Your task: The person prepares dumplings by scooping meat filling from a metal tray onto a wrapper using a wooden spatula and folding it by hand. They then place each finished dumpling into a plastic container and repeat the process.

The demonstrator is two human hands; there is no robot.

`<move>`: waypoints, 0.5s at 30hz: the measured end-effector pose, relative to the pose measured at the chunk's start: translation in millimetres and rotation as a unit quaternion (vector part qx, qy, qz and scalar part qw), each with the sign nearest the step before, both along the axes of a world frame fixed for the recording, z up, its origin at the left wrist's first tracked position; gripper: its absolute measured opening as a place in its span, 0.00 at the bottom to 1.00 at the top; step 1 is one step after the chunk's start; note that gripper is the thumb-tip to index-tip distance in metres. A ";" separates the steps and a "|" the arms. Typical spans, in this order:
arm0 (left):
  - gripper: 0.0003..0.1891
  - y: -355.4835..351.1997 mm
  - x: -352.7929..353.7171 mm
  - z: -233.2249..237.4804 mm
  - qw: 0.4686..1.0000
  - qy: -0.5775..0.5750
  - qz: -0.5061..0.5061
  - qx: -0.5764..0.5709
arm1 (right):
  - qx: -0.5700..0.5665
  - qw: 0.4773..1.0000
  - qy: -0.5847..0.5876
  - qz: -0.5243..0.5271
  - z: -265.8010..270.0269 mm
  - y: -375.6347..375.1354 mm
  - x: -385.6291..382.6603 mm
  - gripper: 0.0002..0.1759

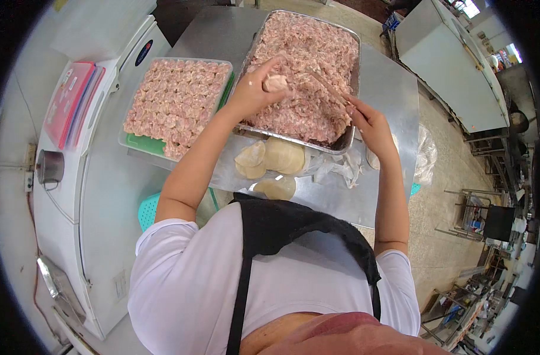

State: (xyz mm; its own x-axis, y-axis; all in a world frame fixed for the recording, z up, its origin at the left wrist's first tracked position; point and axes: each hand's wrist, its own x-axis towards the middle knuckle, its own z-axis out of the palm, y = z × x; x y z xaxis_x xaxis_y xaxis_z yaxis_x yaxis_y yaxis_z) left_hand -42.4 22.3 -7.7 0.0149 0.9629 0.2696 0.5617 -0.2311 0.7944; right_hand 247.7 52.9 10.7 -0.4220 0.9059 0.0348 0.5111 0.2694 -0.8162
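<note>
My left hand [250, 93] is cupped around a small dumpling [274, 83] with a pale wrapper, above the left part of the large metal tray [326, 148]. Minced meat [311, 41] is heaped across that tray. In my right hand [370, 123] is a thin flat spatula [328, 87], its far end touching the meat. Filled dumplings [172, 97] stand in tight rows in a clear shallow tray to the left, a green base showing at its front corner. Round pale wrappers [284, 155] lie stacked and fanned just in front of the meat tray.
A crumpled plastic bag [339, 168] lies beside the wrappers on the steel table [388, 83]. White chest appliances flank the table, the left one holding pink trays [72, 103] and a small metal pot [50, 167]. A turquoise basket [148, 212] sits below the table's left side.
</note>
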 end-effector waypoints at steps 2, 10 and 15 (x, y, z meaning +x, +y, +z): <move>0.28 6.6 -2.1 -8.4 0.997 -0.023 -0.048 0.060 | -0.010 1.000 0.008 -0.015 20.1 -9.7 -4.4 0.17; 0.17 0.7 2.0 16.8 0.971 0.014 -0.235 0.035 | 0.198 0.965 -0.152 0.073 64.3 -41.2 -30.8 0.13; 0.20 2.9 1.8 9.8 0.979 -0.065 -0.192 0.005 | 0.321 0.935 -0.149 0.025 66.4 -60.9 -37.0 0.10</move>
